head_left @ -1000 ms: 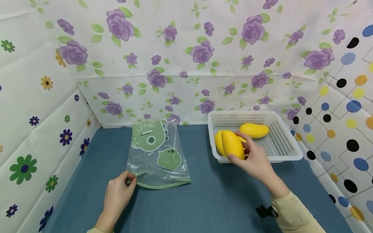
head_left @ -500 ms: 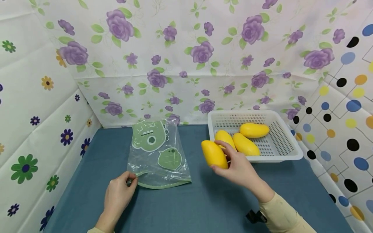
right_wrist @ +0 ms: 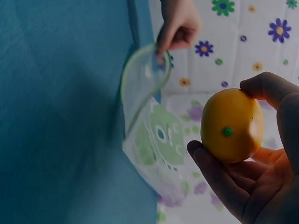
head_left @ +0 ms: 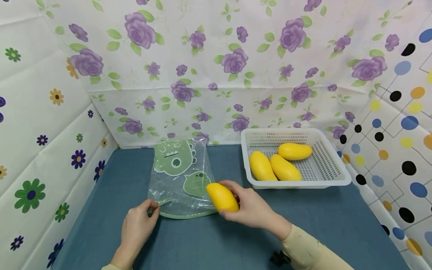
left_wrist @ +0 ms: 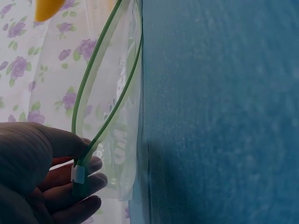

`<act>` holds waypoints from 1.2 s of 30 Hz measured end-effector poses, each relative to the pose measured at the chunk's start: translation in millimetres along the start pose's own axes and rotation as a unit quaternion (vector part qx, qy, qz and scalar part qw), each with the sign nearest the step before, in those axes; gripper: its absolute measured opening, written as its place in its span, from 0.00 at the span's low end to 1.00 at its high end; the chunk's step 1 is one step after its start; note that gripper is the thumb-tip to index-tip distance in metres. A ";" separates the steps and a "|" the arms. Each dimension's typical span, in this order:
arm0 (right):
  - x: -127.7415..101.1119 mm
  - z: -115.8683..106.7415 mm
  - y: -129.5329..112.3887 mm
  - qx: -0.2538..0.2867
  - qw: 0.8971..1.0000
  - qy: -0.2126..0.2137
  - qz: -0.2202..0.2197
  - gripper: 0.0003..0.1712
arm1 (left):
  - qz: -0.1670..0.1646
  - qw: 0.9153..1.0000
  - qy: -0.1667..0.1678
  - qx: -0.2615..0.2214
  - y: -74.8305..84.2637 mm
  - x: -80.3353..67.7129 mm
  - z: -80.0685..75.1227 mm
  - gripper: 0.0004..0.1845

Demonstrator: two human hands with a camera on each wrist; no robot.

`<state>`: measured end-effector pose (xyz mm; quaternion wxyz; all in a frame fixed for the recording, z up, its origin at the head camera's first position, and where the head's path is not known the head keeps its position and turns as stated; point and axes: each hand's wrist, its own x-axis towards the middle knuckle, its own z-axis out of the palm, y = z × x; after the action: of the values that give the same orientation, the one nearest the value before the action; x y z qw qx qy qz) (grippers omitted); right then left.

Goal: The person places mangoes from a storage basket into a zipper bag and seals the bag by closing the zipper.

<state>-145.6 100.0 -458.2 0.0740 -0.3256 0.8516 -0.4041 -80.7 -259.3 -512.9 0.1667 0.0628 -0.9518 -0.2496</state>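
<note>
A clear zip bag (head_left: 170,183) with green cartoon prints lies on the blue cloth, its green-edged mouth facing the person. My left hand (head_left: 139,221) pinches the left corner of that mouth; in the left wrist view the two green zip strips (left_wrist: 124,84) stand apart, with a white slider (left_wrist: 78,174) by the fingers. Between thumb and fingers my right hand (head_left: 249,208) holds a yellow mango (head_left: 222,197) over the bag's right front corner. The right wrist view shows the held mango (right_wrist: 232,126) end-on, with a green stem spot, apart from the bag (right_wrist: 154,140).
A white perforated basket (head_left: 332,159) stands at the back right with three mangoes (head_left: 285,167) in it. Patterned cloth walls (head_left: 216,75) enclose the blue surface (head_left: 189,247) at the back and both sides. Something small and black (head_left: 279,258) sits at the right sleeve.
My right hand has lifted the mango out of the basket and carried it left and toward the person, to the bag's mouth. The left hand keeps its hold on the bag corner.
</note>
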 end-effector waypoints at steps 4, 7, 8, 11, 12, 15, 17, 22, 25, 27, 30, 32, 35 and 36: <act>5.2 13.2 -5.1 0.008 1.000 -0.025 0.001 0.45 | 0.004 1.000 0.007 -0.002 0.8 0.1 0.9 0.05; 9.7 23.7 -7.7 0.013 0.999 -0.042 -0.005 0.44 | 0.010 1.000 0.015 0.000 2.0 0.2 0.8 0.05; 11.4 27.4 -8.3 0.015 0.999 -0.048 -0.007 0.44 | 0.011 1.000 0.019 0.002 2.6 0.5 1.1 0.05; 16.1 38.4 -9.2 0.021 0.997 -0.067 -0.014 0.44 | 0.016 1.000 0.025 0.006 4.7 0.7 1.5 0.05; 17.5 41.9 -9.8 0.024 0.997 -0.074 -0.014 0.44 | 0.017 1.000 0.026 0.007 5.5 0.7 2.0 0.05; 21.1 51.5 -12.4 0.022 0.996 -0.089 -0.013 0.43 | 0.019 0.999 0.029 0.009 8.4 0.9 4.0 0.05; 22.8 57.7 -15.4 0.019 0.995 -0.098 -0.010 0.43 | 0.020 0.999 0.033 0.010 10.4 1.1 5.3 0.06; 28.2 73.3 -19.7 0.008 0.994 -0.109 0.002 0.43 | 0.024 0.999 0.042 0.004 13.5 0.9 6.5 0.06; 31.2 81.8 -19.1 -0.008 0.995 -0.104 0.013 0.44 | 0.033 0.998 0.048 -0.001 15.1 -0.2 6.2 0.06; 32.7 86.6 -19.1 -0.020 0.995 -0.096 0.021 0.45 | 0.039 0.998 0.052 -0.004 16.4 -0.7 6.3 0.06; 34.9 91.9 -20.2 -0.034 0.995 -0.084 0.036 0.45 | 0.045 0.997 0.060 -0.007 17.5 -1.3 6.6 0.07; 36.0 94.7 -21.0 -0.041 0.995 -0.078 0.044 0.45 | 0.047 0.997 0.063 -0.009 17.9 -1.5 6.8 0.07; 37.5 98.8 -20.9 -0.045 0.995 -0.071 0.053 0.44 | 0.051 0.996 0.066 -0.009 18.1 -2.2 7.2 0.07; 38.0 100.2 -20.8 -0.045 0.995 -0.069 0.054 0.44 | 0.052 0.996 0.066 -0.009 18.1 -2.4 7.3 0.07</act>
<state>-125.9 3.0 -504.1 0.1392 -0.3088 0.8783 -0.3373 -81.6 -239.8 -510.6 0.2423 0.0277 -0.9385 -0.2442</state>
